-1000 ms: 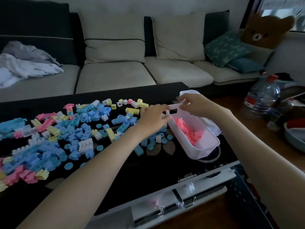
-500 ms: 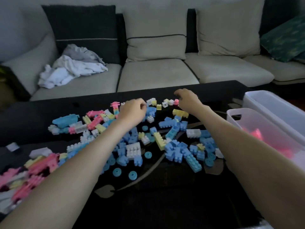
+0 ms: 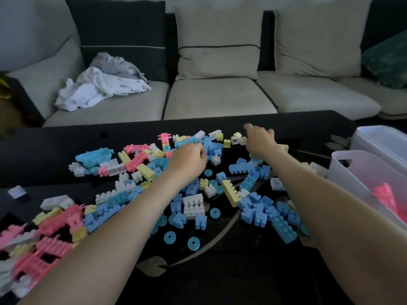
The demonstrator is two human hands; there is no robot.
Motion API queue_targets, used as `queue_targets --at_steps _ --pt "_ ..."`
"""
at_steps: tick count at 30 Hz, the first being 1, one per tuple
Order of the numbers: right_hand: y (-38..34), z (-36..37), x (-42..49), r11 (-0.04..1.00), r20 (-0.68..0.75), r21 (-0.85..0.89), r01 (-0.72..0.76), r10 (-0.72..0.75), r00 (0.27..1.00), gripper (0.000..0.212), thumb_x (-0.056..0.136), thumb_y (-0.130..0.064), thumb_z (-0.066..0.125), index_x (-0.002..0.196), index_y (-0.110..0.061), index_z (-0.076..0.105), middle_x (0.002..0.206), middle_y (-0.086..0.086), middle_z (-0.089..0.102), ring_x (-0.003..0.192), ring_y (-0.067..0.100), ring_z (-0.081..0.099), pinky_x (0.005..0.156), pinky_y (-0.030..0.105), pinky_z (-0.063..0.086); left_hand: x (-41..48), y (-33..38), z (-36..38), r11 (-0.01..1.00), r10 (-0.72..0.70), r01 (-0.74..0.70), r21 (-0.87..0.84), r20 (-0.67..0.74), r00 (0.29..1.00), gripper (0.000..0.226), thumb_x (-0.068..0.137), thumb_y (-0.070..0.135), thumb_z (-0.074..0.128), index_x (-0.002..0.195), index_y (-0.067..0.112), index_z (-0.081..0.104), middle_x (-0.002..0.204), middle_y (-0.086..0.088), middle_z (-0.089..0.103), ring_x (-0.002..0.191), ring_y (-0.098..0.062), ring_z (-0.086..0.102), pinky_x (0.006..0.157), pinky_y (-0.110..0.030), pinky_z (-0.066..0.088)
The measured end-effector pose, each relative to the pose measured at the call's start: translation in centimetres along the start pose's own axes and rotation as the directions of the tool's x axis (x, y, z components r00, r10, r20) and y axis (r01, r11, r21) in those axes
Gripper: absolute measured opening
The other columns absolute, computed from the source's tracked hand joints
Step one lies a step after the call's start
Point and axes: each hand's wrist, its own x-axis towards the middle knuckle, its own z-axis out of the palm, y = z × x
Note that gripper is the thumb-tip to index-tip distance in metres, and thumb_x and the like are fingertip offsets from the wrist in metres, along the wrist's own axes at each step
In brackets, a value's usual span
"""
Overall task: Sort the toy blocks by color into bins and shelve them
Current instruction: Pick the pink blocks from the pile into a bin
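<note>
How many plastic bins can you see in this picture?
2, both at the right edge: the nearer bin holds pink blocks, the farther bin stands just behind it. Others may be out of frame.

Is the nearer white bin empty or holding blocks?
Holding blocks: pink blocks show inside the nearer bin, through its translucent wall.

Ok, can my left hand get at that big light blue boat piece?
Probably yes: the boat piece lies uncovered, to the left of the left hand, with only low blocks between.
</note>
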Motion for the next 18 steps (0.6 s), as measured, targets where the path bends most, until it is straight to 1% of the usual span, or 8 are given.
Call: queue_targets --at_steps 2,5,7,9,12,15,16,18 --pt "-0.3 -0.8 -1.0 0.997 -0.066 0.073 0.007 -0.002 0.998 0.058 0.088 -0.003 0.046 0.143 -0.014 0.028 0.128 0.011 0.052 0.118 0.03 0.048 0.099 0.042 0.031 -0.4 0.5 -0.4 1.0 -0.001 0.001 0.0 0.002 1.0 0.022 0.097 0.022 0.044 0.103 0.011 0.063 0.102 -0.001 0.064 0.088 -0.018 0.059 0.08 -0.039 0.05" --pt "0.0 -3.0 -3.6 0.98 -0.102 0.197 0.029 -0.009 0.995 0.06 0.091 -0.004 0.043 0.146 -0.014 0.022 0.128 0.011 0.052 0.117 0.029 0.049 0.099 0.041 0.031 -1.4 2.3 -1.5 0.999 -0.009 0.009 -0.046 0.012 1.0 0.023 0.097 0.022 0.044 0.104 0.01 0.063 0.104 -0.003 0.064 0.089 -0.019 0.06 0.08 -0.038 0.051" --pt "0.7 -4.5 -5.8 0.966 -0.115 0.254 0.054 -0.026 0.993 0.057 0.093 -0.008 0.041 0.146 -0.014 0.023 0.127 0.011 0.053 0.115 0.029 0.05 0.099 0.042 0.032 -2.2 4.2 -2.2 0.994 -0.022 0.029 -0.108 0.068 0.997 0.023 0.098 0.022 0.043 0.105 0.01 0.061 0.102 -0.005 0.064 0.087 -0.021 0.06 0.076 -0.034 0.05" --pt "1.7 -6.0 -8.4 0.958 -0.126 0.279 0.06 -0.025 0.992 0.054 0.093 -0.011 0.042 0.145 -0.014 0.026 0.125 0.01 0.055 0.115 0.028 0.051 0.1 0.042 0.032 -3.2 7.0 -2.6 0.977 -0.03 0.065 -0.204 0.172 0.985 0.02 0.099 0.024 0.042 0.1 0.011 0.056 0.094 -0.008 0.06 0.081 -0.025 0.057 0.069 -0.031 0.044" --pt "3.9 -8.0 -12.5 0.952 -0.143 0.305 0.004 0.041 0.989 0.05 0.091 -0.012 0.045 0.141 -0.014 0.035 0.125 0.009 0.056 0.117 0.028 0.051 0.102 0.042 0.034 -5.1 11.9 -2.4 0.933 0.007 0.084 -0.349 0.25 0.968 0.017 0.098 0.027 0.044 0.097 0.013 0.053 0.091 -0.004 0.055 0.081 -0.02 0.051 0.064 -0.027 0.038" --pt "6.9 -10.3 -16.5 0.936 -0.165 0.342 -0.084 0.148 0.975 0.048 0.09 -0.011 0.046 0.137 -0.014 0.041 0.127 0.01 0.056 0.117 0.028 0.051 0.101 0.044 0.039 -7.4 15.4 -2.0 0.829 0.042 0.134 -0.543 0.3 0.953 0.017 0.099 0.029 0.045 0.104 0.017 0.056 0.09 0.006 0.056 0.077 -0.011 0.052 0.066 -0.028 0.042" --pt "7.9 -10.8 -17.6 0.926 -0.174 0.357 -0.12 0.192 0.966 0.047 0.089 -0.01 0.046 0.137 -0.012 0.041 0.128 0.011 0.054 0.117 0.028 0.051 0.1 0.043 0.041 -8.1 15.9 -1.8 0.807 0.06 0.141 -0.574 0.318 0.946 0.019 0.099 0.03 0.044 0.107 0.018 0.057 0.091 0.006 0.057 0.078 -0.011 0.053 0.067 -0.027 0.044" --pt "9.8 -11.7 -19.8 0.911 -0.169 0.355 -0.212 0.286 0.943 0.048 0.088 -0.006 0.043 0.136 -0.008 0.041 0.131 0.013 0.052 0.117 0.031 0.051 0.095 0.039 0.043 -9.5 16.7 -1.6 0.8 0.086 0.137 -0.585 0.337 0.938 0.025 0.099 0.032 0.044 0.115 0.018 0.057 0.102 0.002 0.061 0.087 -0.015 0.058 0.076 -0.03 0.048"
